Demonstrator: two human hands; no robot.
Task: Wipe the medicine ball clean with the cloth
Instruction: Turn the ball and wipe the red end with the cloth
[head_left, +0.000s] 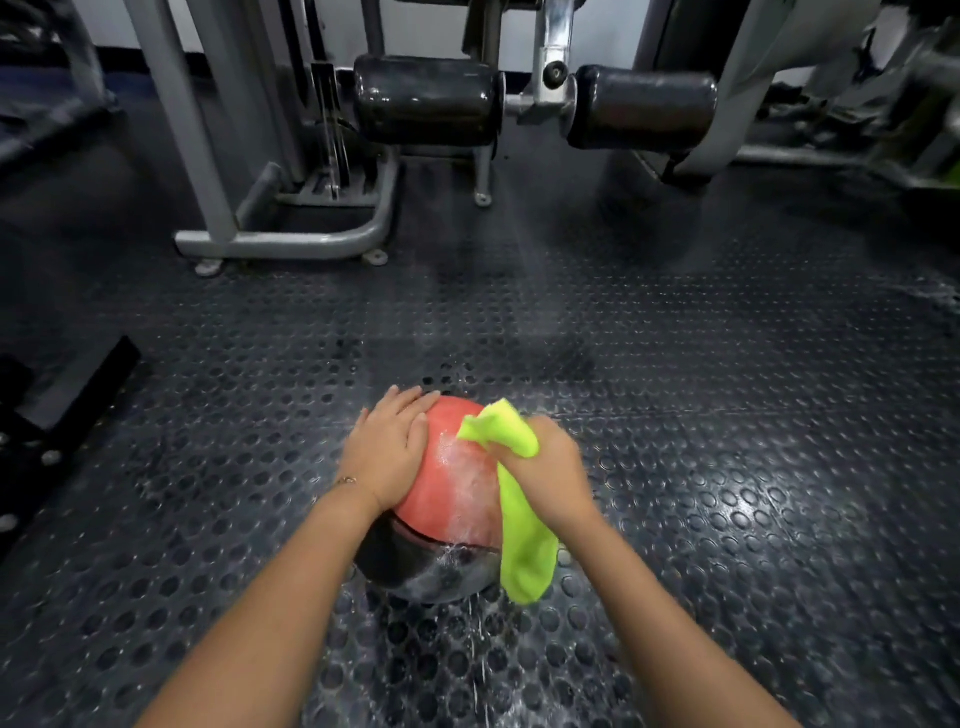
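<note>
The floor (675, 338) is dark rubber matting covered in round raised studs, glossy and wet-looking. The medicine ball (457, 483) sits directly on it, just left of and below where the right hand (553, 470) grips the cloth (524, 551). Droplets and wet streaks mark the studs nearer the person than the grip. A seam between mats runs off to the right of the grip. Well beyond the grip and to its left, a grey machine frame (291, 247) stands on small round feet. Far left of the grip, a black piece of equipment (62, 395) rests on the matting.
</note>
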